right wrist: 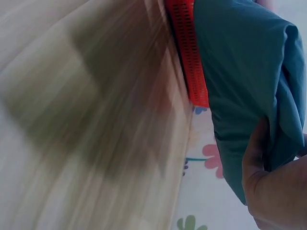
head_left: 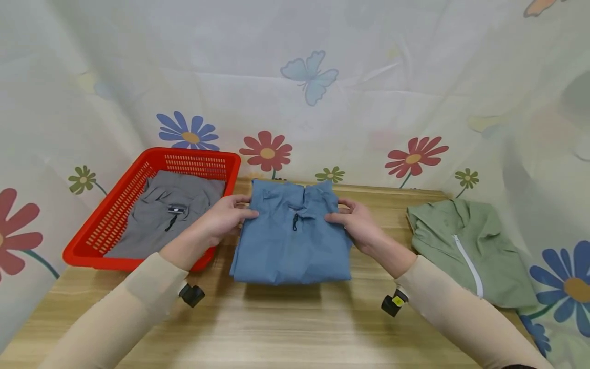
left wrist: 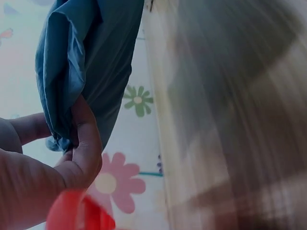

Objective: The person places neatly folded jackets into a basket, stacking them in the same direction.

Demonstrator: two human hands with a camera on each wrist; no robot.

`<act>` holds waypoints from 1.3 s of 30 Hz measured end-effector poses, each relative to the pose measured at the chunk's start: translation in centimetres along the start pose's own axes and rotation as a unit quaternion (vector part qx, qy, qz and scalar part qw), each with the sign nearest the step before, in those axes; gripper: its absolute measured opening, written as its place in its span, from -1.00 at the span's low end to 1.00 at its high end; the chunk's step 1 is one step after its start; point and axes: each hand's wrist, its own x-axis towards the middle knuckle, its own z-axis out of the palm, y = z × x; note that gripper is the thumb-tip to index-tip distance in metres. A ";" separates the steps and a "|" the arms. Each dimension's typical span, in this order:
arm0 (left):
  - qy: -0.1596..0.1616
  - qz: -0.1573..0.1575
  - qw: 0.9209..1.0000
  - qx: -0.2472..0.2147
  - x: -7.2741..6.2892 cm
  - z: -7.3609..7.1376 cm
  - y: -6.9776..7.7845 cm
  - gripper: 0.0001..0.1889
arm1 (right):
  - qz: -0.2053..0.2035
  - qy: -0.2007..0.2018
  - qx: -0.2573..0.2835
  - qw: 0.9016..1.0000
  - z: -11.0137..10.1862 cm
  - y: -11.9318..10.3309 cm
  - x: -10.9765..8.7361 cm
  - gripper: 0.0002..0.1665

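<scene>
A folded blue jacket (head_left: 290, 251) with a short black zip pull hangs above the wooden table, its shadow below it. My left hand (head_left: 229, 215) grips its left side, thumb on top and fingers underneath. On the opposite side my right hand (head_left: 357, 223) holds it the same way. In the left wrist view, the fingers (left wrist: 86, 139) curl round the layered edge of the jacket (left wrist: 110, 52). The right wrist view has the right hand (right wrist: 278, 187) pinching the other folded edge, the jacket (right wrist: 240, 72) clear of the tabletop.
Left of the jacket stands a red plastic basket (head_left: 103, 205) with a folded grey garment (head_left: 172, 220) lying inside. A folded green jacket (head_left: 470, 246) with a white zip lies at the table's right. Behind the wooden table (head_left: 286, 328) hangs a flower-printed curtain (head_left: 345, 123).
</scene>
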 end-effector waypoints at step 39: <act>0.025 0.009 0.993 0.119 -1.7 -14.2 -1.8 -0.11 | -0.059 -0.006 0.044 0.997 11.7 -2.3 6.5 -0.26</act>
